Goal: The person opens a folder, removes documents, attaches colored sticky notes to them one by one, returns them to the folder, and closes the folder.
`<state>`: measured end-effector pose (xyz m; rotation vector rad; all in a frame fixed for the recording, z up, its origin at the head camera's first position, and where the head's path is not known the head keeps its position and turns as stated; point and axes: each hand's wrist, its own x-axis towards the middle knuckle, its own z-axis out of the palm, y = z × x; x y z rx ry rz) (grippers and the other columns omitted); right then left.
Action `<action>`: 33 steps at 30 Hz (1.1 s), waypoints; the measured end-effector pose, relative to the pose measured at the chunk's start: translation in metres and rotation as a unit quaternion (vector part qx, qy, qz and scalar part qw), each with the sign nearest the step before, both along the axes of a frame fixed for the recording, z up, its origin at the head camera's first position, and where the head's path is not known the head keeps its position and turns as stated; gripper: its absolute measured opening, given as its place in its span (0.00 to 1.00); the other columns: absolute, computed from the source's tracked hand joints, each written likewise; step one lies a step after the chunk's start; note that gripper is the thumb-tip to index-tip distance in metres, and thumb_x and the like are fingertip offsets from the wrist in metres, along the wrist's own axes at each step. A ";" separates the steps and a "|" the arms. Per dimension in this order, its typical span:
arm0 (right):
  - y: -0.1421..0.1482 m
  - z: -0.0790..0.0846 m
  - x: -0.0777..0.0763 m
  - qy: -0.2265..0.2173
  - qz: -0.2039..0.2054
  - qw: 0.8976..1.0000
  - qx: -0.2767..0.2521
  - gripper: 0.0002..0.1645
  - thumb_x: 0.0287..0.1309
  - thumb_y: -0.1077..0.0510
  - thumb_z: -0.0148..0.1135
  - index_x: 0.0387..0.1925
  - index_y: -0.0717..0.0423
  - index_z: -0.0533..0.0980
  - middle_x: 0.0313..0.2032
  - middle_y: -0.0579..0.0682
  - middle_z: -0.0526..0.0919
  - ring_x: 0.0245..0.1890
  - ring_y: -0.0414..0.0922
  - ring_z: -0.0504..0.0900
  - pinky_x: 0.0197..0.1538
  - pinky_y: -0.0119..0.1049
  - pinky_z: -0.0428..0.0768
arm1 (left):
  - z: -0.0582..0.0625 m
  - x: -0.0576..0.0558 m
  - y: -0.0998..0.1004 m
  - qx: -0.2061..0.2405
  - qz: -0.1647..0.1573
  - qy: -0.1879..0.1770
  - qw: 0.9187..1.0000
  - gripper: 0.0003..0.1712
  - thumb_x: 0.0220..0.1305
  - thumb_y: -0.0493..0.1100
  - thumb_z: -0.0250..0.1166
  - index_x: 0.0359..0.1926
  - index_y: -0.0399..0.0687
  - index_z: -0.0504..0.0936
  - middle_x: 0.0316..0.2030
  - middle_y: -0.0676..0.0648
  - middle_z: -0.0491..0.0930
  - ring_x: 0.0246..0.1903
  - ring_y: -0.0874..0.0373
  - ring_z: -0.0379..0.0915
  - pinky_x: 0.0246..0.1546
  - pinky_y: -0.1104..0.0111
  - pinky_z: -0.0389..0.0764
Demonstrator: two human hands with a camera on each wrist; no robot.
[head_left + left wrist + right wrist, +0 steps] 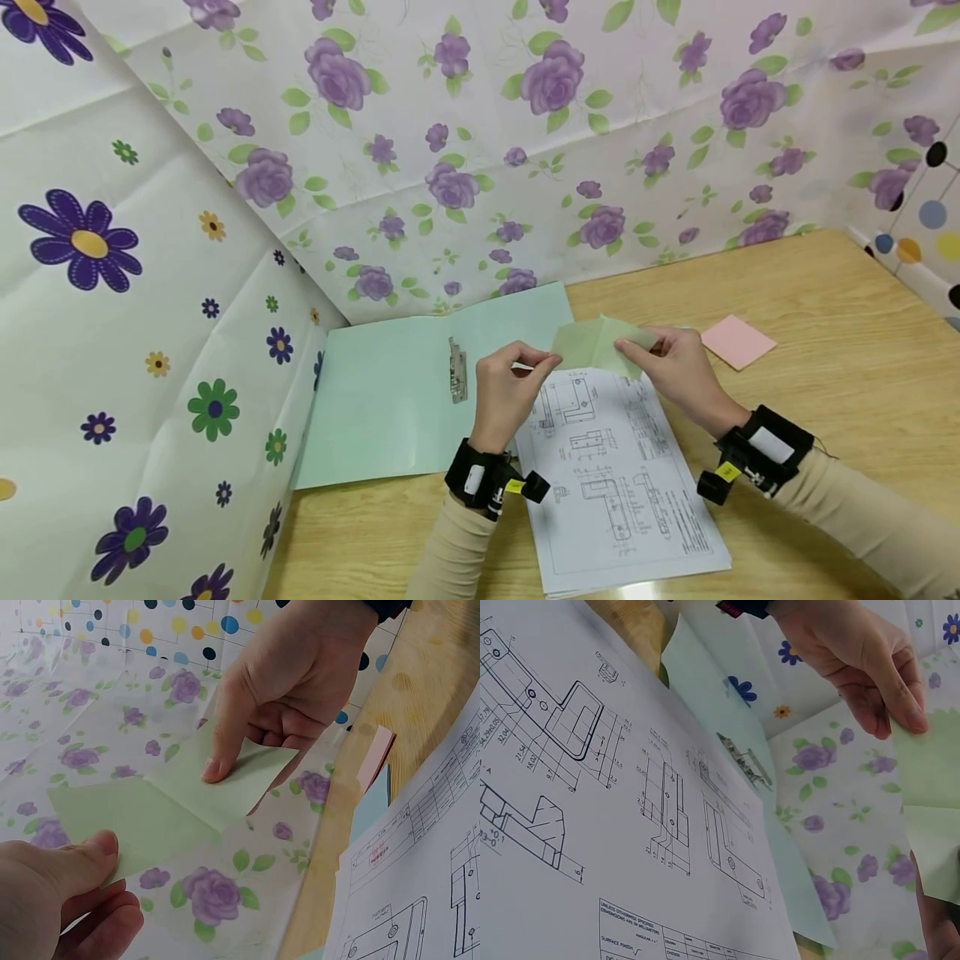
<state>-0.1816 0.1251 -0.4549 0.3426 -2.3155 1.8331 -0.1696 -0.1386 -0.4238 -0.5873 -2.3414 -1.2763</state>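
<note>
Both hands hold a light green paper slip [592,343], creased down its middle, up above a stack of drawing sheets [600,492]. At the slip's left corner, my left hand [507,392] pinches it between thumb and fingers. My right hand [686,371] grips the other half, thumb on top and fingers behind, as the left wrist view shows. The sheets carry printed technical drawings with dimensions. They overlap the right side of an opened pale green folder [375,400], whose metal clip [457,371] stands near its fold.
A pink pad of paper [738,342] lies on the wooden table [847,333], right of the right hand. A pale blue slip [371,810] shows beside the sheets in the left wrist view. Flower-printed cloth [480,150] hangs behind and left of the table.
</note>
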 end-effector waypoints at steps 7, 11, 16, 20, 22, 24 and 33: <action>0.003 -0.001 -0.001 0.003 -0.012 1.000 0.013 0.18 0.79 0.56 0.71 0.59 0.65 0.89 0.31 0.54 0.92 0.25 0.37 0.79 0.31 0.29 0.73 | 0.001 -0.001 -0.005 0.002 0.005 0.000 1.000 0.04 0.72 0.39 0.79 0.40 0.42 0.93 0.38 0.41 0.95 0.37 0.49 0.91 0.43 0.67 0.92; 0.008 -0.002 -0.001 -0.011 -0.021 1.000 0.019 0.19 0.80 0.53 0.70 0.42 0.68 0.89 0.18 0.45 0.77 0.17 0.39 0.67 0.24 0.34 0.64 | 0.001 0.000 -0.010 0.006 0.005 0.004 1.000 0.06 0.73 0.40 0.78 0.42 0.42 0.92 0.40 0.41 0.94 0.40 0.49 0.91 0.45 0.68 0.92; 0.017 -0.001 -0.001 -0.037 -0.038 0.998 0.031 0.22 0.82 0.49 0.68 0.37 0.64 0.84 0.15 0.40 0.53 0.14 0.41 0.52 0.21 0.38 0.55 | 0.001 0.000 -0.018 0.014 0.013 0.012 1.000 0.06 0.73 0.41 0.77 0.41 0.42 0.92 0.40 0.41 0.95 0.40 0.50 0.91 0.45 0.69 0.92; 0.019 -0.001 -0.002 -0.039 -0.035 0.998 0.031 0.19 0.82 0.50 0.68 0.49 0.64 0.89 0.16 0.40 0.54 0.15 0.39 0.53 0.21 0.37 0.57 | 0.002 0.000 -0.022 0.015 0.009 0.013 1.000 0.06 0.73 0.40 0.78 0.41 0.41 0.92 0.39 0.41 0.95 0.38 0.49 0.91 0.44 0.68 0.92; 0.019 -0.002 -0.003 -0.037 -0.032 0.998 0.031 0.19 0.82 0.50 0.68 0.50 0.64 0.89 0.16 0.40 0.54 0.15 0.40 0.53 0.21 0.37 0.57 | 0.003 0.000 -0.024 0.014 0.005 0.005 1.000 0.05 0.73 0.40 0.78 0.41 0.41 0.92 0.39 0.40 0.95 0.38 0.49 0.91 0.44 0.67 0.92; 0.019 -0.004 -0.003 -0.037 -0.031 0.998 0.032 0.19 0.83 0.50 0.67 0.52 0.64 0.89 0.16 0.40 0.53 0.15 0.40 0.52 0.21 0.37 0.56 | 0.002 0.001 -0.029 0.013 0.005 -0.006 1.000 0.05 0.73 0.39 0.78 0.41 0.41 0.93 0.39 0.40 0.95 0.37 0.48 0.91 0.43 0.66 0.93; 0.022 -0.002 -0.002 -0.044 -0.042 0.998 0.025 0.24 0.82 0.49 0.68 0.61 0.66 0.88 0.14 0.38 0.60 0.15 0.36 0.56 0.21 0.36 0.59 | -0.004 0.015 -0.072 -0.002 -0.023 -0.027 0.999 0.05 0.73 0.40 0.77 0.44 0.43 0.93 0.39 0.40 0.93 0.36 0.53 0.89 0.43 0.68 0.90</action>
